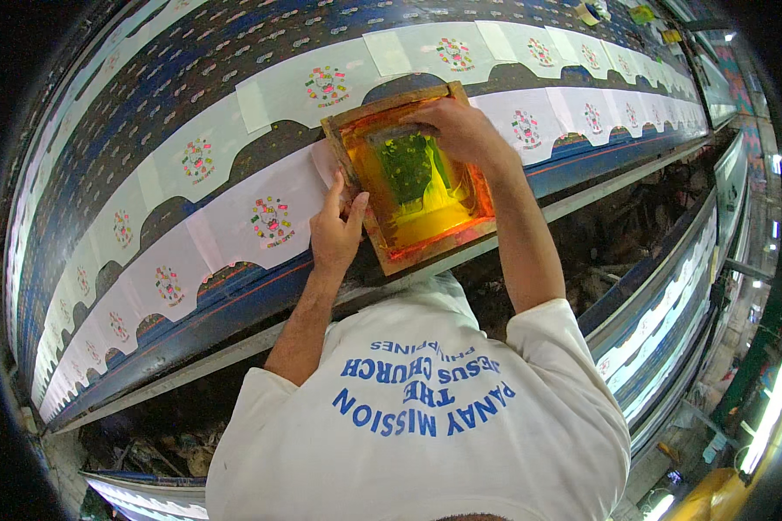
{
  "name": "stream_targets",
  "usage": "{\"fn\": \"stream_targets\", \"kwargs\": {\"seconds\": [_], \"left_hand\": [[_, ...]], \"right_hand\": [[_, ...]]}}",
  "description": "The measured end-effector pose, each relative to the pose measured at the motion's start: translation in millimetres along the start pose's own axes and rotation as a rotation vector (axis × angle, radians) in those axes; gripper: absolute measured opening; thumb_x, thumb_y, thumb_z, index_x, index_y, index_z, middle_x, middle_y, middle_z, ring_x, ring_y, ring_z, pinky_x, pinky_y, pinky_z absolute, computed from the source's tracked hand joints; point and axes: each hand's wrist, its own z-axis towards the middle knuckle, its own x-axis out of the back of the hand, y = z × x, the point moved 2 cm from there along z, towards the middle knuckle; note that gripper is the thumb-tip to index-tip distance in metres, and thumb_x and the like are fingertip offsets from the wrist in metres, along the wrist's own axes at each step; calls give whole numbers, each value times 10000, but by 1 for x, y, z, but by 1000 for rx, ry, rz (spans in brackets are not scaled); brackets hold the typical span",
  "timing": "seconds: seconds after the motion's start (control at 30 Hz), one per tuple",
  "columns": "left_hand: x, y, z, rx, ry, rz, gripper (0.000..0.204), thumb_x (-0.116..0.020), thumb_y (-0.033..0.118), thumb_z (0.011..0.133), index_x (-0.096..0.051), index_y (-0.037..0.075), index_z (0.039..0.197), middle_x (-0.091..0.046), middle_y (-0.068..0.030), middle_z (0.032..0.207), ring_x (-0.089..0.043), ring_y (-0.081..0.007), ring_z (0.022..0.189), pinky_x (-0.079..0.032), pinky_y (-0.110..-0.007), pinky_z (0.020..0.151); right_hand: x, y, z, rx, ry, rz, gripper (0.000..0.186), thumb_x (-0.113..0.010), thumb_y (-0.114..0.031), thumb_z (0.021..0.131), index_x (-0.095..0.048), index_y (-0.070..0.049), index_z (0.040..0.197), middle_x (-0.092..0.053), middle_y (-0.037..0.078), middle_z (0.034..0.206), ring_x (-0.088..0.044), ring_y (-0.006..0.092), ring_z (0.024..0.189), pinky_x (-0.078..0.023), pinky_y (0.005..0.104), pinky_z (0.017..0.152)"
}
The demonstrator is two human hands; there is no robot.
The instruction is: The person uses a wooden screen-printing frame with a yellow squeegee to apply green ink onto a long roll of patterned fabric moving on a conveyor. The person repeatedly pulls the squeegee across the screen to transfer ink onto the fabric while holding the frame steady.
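Note:
A wooden screen-printing frame (434, 249) lies tilted over the near row of white fabric pieces. Its mesh is orange-stained round the edges, with yellow ink (436, 204) spread over the lower part and a dark green area above. My left hand (337, 233) grips the frame's left side, thumb and fingers at the wooden edge. Inside the frame, near its far end, my right hand (457, 130) is closed on a squeegee (393, 135), mostly hidden by the fingers. Left of the frame, a white fabric piece (235, 204) bears a colourful printed figure (272, 220).
Rows of printed white pieces (295, 95) run along the long dark table (269, 48). A metal rail (217, 354) edges its near side. Another printing table (656, 300) stands at the right, near lit tube lamps (769, 417). Small containers (593, 12) sit at the far edge.

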Motion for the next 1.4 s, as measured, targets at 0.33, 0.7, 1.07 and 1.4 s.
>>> {"fn": "stream_targets", "kwargs": {"seconds": [0.33, 0.7, 1.07, 1.4], "left_hand": [[8, 19, 8, 145, -202, 354, 812, -659, 432, 1100, -325, -97, 1618, -760, -342, 951, -763, -525, 883, -598, -609, 750], [-10, 29, 16, 79, -190, 348, 930, -741, 227, 989, -210, -98, 1679, -727, -356, 1293, -726, -515, 1192, -589, -547, 1003], [-197, 113, 51, 69, -141, 290, 992, -775, 185, 936, -204, -55, 1711, -789, -278, 1210, -790, -435, 1096, -624, -486, 933], [-260, 107, 68, 33, -147, 183, 884, -794, 126, 930, -339, -84, 1657, -806, -239, 1205, -810, -337, 1096, -629, -421, 936]], "right_hand": [[-45, -51, -130, -124, 127, 36, 485, -729, -38, 844, -806, -156, 1308, -765, 112, 1261, -714, 359, 1203, -579, 480, 1047], [-23, -28, -130, -29, 51, 52, 527, -772, -43, 810, -776, -153, 1326, -754, 85, 1258, -694, 325, 1206, -565, 453, 1044], [42, 140, -215, -29, 220, 32, 467, -734, -79, 843, -778, -140, 1304, -745, 83, 1240, -689, 312, 1184, -548, 444, 1064], [56, 204, -232, 35, 172, 3, 452, -727, -109, 873, -748, -125, 1324, -723, 87, 1233, -681, 313, 1195, -557, 461, 1056]]}}
